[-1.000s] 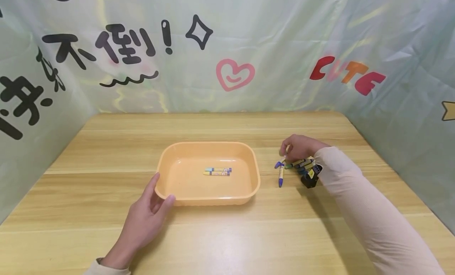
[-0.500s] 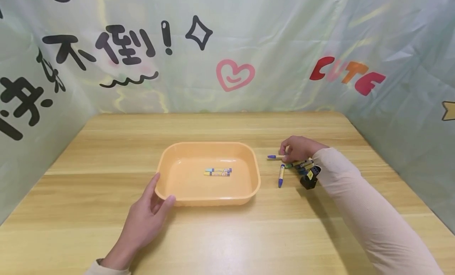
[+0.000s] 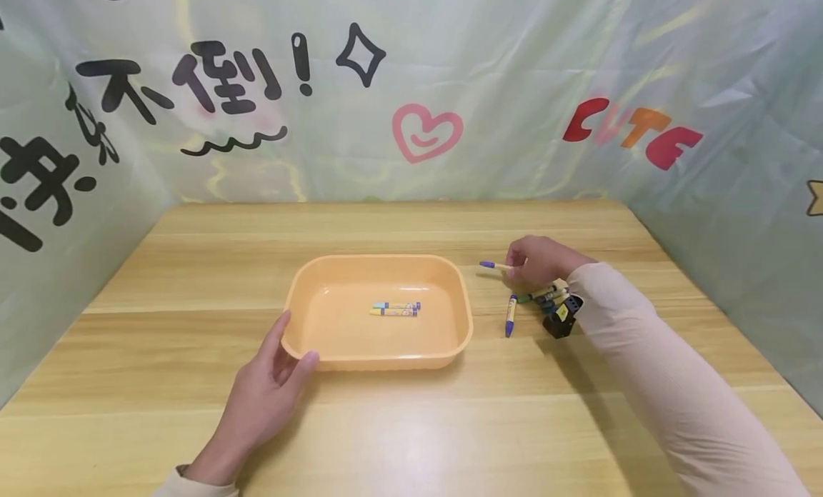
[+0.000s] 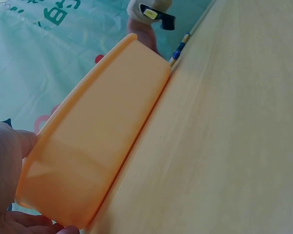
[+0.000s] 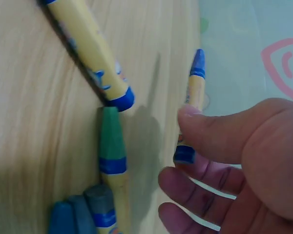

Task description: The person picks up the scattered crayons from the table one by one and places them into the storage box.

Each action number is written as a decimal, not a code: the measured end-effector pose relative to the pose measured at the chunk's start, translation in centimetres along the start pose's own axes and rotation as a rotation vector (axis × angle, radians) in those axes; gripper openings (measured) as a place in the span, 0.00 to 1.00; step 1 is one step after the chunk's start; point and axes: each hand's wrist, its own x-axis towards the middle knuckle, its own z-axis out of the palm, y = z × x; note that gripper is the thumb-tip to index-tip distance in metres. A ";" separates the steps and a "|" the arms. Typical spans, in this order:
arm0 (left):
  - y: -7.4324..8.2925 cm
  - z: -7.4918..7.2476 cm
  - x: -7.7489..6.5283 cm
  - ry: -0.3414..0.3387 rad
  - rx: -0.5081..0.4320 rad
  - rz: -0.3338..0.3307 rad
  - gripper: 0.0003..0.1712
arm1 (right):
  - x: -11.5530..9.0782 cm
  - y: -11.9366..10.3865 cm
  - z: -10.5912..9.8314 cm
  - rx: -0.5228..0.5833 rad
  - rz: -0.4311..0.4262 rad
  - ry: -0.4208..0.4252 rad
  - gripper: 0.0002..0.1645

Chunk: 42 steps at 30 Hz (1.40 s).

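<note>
Between thumb and fingers, my right hand (image 3: 540, 260) pinches a blue crayon (image 3: 489, 265) with a yellow wrapper, its tip pointing left. In the right wrist view this crayon (image 5: 196, 90) stands off the table, tip up. My left hand (image 3: 263, 393) grips the near left corner of an orange plastic tray (image 3: 386, 359), the thumb at its rim. Two crayons (image 3: 394, 312), one light blue and one yellow, lie side by side inside it. A second blue crayon (image 3: 511, 315) rests on the table, right of the tray.
Under my right wrist lies a small pile of crayons (image 3: 543, 295); a green crayon (image 5: 113, 141) and several bluish ones show up close. A black wrist camera (image 3: 561, 320) hangs beside them. A printed cloth (image 3: 424, 68) encloses the wooden table (image 3: 398, 433).
My right hand has lifted the blue crayon from beside the pile, turned it to point left and raised it slightly. The left hand and tray stay in place.
</note>
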 end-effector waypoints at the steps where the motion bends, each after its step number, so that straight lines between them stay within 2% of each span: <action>1: 0.0 0.0 0.0 0.000 0.000 0.001 0.45 | 0.1 -0.1 0.0 -0.003 -0.003 0.014 0.04; 5: 0.0 0.0 0.0 0.000 -0.007 0.009 0.44 | 0.2 -0.5 -0.4 0.004 -0.015 0.050 0.04; 12: -0.1 0.0 0.0 0.002 -0.005 0.010 0.44 | 0.0 -1.5 -0.8 0.052 -0.035 0.082 0.13; 17: -0.1 0.0 -0.1 0.003 -0.005 0.006 0.44 | 0.0 -1.9 -1.0 0.097 -0.017 0.098 0.12; 29: -0.1 -0.1 -0.1 -0.002 -0.014 0.006 0.44 | 0.1 -3.4 -1.6 0.115 -0.009 0.108 0.12; 42: -0.2 -0.1 -0.1 0.003 -0.008 -0.001 0.45 | 0.5 -5.8 -1.8 0.010 -0.089 0.158 0.08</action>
